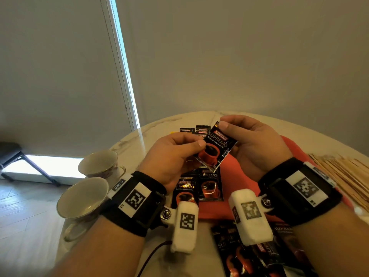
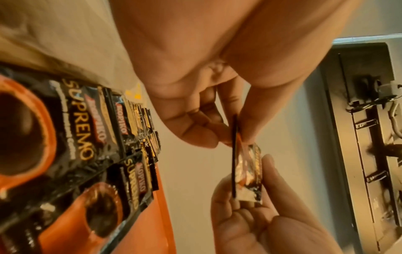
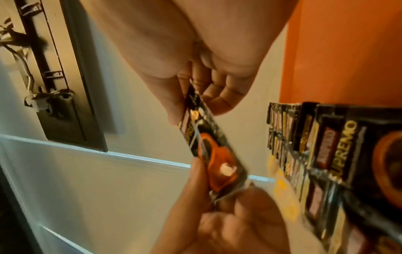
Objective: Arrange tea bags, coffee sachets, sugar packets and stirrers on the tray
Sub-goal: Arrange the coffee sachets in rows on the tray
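Hands share one coffee sachet [image 1: 216, 149] above the red tray [image 1: 235, 168] | left hand [image 1: 171, 158] pinches low corner, right hand [image 1: 253, 142] pinches top | long axis tilted up-right | both equally near

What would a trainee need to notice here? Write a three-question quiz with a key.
1. True or false: both hands grip one coffee sachet.
2. The two teacups stand on which side of the red tray? A) the person's left B) the person's right
3. What lies in a pile to the right of the tray?

Key:
1. True: the left hand and the right hand pinch opposite ends.
2. A
3. The wooden stirrers.
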`<action>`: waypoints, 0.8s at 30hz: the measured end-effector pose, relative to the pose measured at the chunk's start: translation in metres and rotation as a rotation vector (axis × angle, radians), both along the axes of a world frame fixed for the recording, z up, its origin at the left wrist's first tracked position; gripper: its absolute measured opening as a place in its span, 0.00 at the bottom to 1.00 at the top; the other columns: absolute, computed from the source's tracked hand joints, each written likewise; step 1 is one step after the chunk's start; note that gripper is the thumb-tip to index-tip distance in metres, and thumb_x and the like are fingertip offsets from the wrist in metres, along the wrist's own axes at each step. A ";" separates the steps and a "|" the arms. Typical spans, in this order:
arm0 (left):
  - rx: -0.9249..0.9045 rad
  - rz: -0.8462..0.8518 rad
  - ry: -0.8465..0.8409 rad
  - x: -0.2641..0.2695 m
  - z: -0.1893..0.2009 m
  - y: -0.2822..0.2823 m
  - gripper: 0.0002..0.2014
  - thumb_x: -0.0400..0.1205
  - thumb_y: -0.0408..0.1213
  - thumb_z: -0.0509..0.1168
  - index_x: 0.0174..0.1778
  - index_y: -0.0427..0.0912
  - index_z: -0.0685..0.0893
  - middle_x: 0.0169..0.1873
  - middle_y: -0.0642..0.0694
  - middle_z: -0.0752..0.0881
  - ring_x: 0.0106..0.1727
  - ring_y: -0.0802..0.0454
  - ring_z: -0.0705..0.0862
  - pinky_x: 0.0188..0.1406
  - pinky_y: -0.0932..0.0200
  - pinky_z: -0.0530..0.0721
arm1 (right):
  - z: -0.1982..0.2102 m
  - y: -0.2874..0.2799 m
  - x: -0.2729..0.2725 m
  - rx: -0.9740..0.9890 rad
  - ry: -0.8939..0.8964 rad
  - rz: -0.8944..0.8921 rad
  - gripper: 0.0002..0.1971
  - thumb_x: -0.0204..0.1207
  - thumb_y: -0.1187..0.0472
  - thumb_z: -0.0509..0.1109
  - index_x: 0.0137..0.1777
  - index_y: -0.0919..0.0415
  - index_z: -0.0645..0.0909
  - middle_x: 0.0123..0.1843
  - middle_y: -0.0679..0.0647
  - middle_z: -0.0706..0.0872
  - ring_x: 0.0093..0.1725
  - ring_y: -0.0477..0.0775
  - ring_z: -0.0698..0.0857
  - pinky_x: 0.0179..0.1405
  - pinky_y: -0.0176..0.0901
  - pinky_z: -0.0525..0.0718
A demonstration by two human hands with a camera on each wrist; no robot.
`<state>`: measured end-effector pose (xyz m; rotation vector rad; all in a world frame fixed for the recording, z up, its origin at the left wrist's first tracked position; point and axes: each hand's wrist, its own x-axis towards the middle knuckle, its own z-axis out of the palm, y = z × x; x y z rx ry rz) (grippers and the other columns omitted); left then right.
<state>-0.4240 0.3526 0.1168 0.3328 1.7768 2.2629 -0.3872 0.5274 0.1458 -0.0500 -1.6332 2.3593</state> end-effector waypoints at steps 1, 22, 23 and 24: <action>0.018 0.014 -0.005 0.001 0.000 0.000 0.02 0.83 0.28 0.73 0.49 0.35 0.89 0.44 0.36 0.93 0.43 0.40 0.93 0.36 0.55 0.90 | 0.000 0.000 0.001 0.012 -0.026 0.019 0.08 0.75 0.69 0.76 0.53 0.65 0.86 0.43 0.57 0.91 0.40 0.52 0.91 0.39 0.42 0.91; 0.190 0.194 -0.260 0.013 0.022 -0.006 0.02 0.85 0.34 0.70 0.48 0.40 0.87 0.39 0.44 0.87 0.41 0.48 0.88 0.45 0.51 0.89 | -0.040 0.001 0.043 0.357 -0.625 0.054 0.04 0.76 0.76 0.74 0.48 0.70 0.86 0.38 0.62 0.88 0.33 0.56 0.86 0.35 0.47 0.87; 0.172 0.185 -0.257 0.015 0.021 -0.006 0.02 0.85 0.34 0.70 0.49 0.39 0.87 0.39 0.44 0.87 0.41 0.48 0.88 0.47 0.51 0.89 | -0.042 0.000 0.042 0.379 -0.633 0.065 0.04 0.76 0.75 0.75 0.48 0.70 0.87 0.37 0.62 0.89 0.33 0.55 0.86 0.34 0.47 0.87; 0.152 0.173 -0.251 0.017 0.019 -0.007 0.03 0.85 0.33 0.70 0.52 0.39 0.87 0.40 0.44 0.88 0.42 0.48 0.88 0.48 0.50 0.90 | -0.043 -0.001 0.041 0.395 -0.637 0.073 0.03 0.76 0.75 0.75 0.48 0.70 0.87 0.36 0.61 0.89 0.32 0.55 0.86 0.33 0.46 0.88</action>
